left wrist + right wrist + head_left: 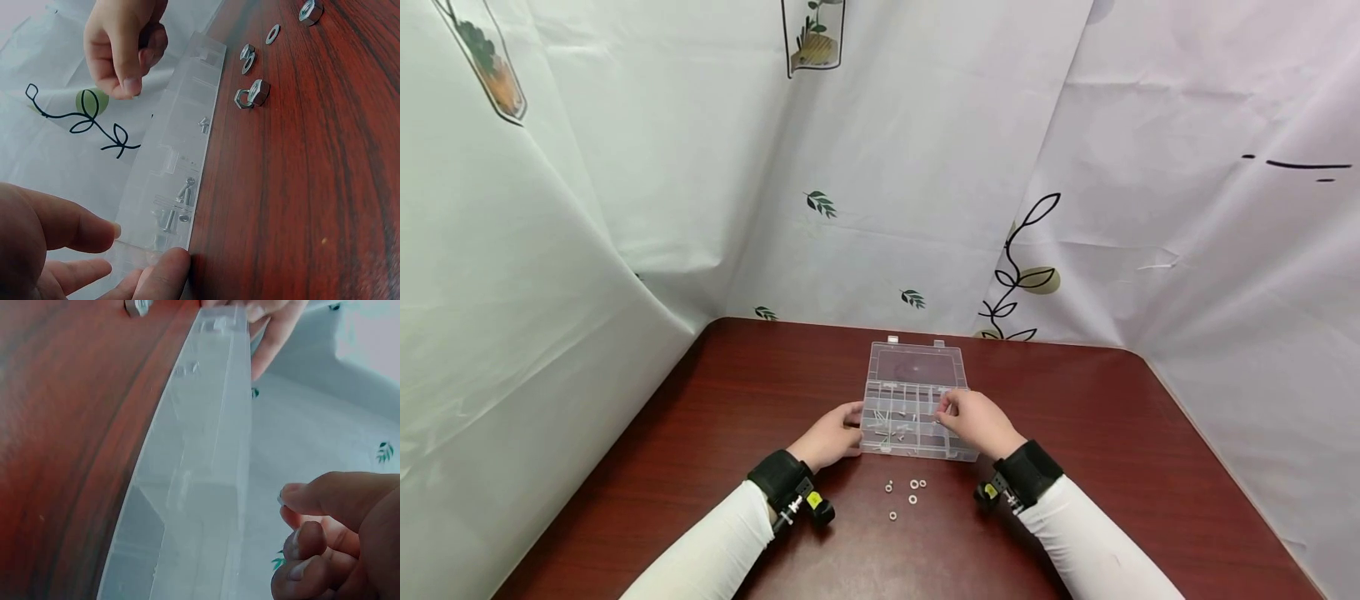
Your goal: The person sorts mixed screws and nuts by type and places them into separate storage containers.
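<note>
A clear plastic compartment box point(917, 450) stands on the table with its lid point(917, 365) laid back behind it. Several screws point(887, 435) lie in its left compartments, and one small screw point(204, 125) shows farther along. My left hand point(831, 437) grips the box's left end, thumb on the upper edge and fingers lower down. Above the right part of the box hovers my right hand point(977, 421), fingers curled and thumb tip close to the index finger. In the right wrist view, this hand point(337, 531) shows no clearly visible thing between its fingertips.
In front of the box, loose hex nuts point(258, 92) and flat washers point(272, 34) lie scattered on the dark red wooden table point(775, 367). A white printed curtain point(925, 167) surrounds the table's back and sides.
</note>
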The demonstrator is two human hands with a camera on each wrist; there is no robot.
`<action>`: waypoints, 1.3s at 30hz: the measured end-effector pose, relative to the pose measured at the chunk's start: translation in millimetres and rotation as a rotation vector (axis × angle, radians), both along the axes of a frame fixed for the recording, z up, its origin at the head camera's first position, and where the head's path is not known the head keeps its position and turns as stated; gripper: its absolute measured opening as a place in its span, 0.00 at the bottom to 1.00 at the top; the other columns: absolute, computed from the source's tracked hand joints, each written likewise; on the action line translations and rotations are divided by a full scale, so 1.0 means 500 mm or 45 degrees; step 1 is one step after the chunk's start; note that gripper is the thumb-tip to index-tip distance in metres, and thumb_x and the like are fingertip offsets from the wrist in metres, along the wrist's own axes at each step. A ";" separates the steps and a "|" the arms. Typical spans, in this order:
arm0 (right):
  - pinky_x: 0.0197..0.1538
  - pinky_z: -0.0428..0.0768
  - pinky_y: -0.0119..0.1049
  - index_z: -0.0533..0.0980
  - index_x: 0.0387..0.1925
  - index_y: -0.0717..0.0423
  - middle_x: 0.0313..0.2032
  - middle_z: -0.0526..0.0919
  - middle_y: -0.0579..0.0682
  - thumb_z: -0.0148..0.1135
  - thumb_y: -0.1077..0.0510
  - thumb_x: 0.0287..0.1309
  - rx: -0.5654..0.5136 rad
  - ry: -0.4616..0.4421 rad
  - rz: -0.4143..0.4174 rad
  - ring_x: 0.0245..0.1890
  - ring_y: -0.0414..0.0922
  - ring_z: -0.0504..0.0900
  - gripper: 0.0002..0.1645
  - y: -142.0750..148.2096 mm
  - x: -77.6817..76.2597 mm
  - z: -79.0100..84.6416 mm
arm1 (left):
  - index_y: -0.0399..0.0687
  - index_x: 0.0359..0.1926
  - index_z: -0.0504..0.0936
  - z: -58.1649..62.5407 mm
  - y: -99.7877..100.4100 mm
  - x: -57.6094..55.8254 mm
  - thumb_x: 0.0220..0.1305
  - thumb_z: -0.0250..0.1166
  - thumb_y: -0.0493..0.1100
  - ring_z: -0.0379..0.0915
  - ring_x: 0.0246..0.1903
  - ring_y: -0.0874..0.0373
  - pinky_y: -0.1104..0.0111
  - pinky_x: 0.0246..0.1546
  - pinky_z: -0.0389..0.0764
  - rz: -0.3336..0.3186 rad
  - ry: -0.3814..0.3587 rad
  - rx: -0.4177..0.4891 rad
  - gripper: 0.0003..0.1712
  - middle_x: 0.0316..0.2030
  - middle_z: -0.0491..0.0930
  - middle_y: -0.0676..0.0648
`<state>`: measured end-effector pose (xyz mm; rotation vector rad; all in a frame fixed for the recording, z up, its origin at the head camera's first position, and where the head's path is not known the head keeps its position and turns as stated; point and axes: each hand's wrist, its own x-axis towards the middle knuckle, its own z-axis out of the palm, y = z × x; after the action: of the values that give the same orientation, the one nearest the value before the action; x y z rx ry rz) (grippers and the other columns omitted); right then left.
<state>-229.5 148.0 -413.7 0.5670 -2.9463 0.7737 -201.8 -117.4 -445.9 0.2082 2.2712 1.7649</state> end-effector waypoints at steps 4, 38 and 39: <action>0.27 0.68 0.35 0.76 0.26 0.49 0.19 0.73 0.43 0.65 0.58 0.60 -0.004 -0.022 -0.017 0.21 0.41 0.69 0.07 0.002 -0.014 0.001 | 0.30 0.72 0.57 0.006 0.001 0.002 0.64 0.53 0.28 0.78 0.49 0.42 0.53 0.44 0.83 -0.001 -0.009 0.003 0.36 0.56 0.72 0.31; 0.28 0.69 0.36 0.76 0.25 0.48 0.20 0.73 0.42 0.68 0.55 0.58 0.120 -0.032 0.004 0.22 0.41 0.70 0.10 0.001 -0.023 -0.010 | 0.31 0.72 0.57 -0.002 0.002 -0.004 0.63 0.53 0.27 0.78 0.48 0.44 0.54 0.44 0.83 0.007 -0.010 -0.014 0.36 0.57 0.72 0.31; 0.28 0.69 0.36 0.76 0.25 0.48 0.20 0.73 0.42 0.68 0.55 0.58 0.117 -0.028 0.003 0.22 0.41 0.70 0.10 0.002 -0.022 -0.009 | 0.31 0.73 0.57 -0.002 0.001 -0.005 0.62 0.53 0.27 0.78 0.48 0.44 0.55 0.44 0.83 0.007 -0.010 -0.018 0.36 0.57 0.72 0.31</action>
<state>-240.3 148.8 -418.3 0.5714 -3.0151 0.6519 -204.2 -116.7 -446.9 0.1924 2.2800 1.7492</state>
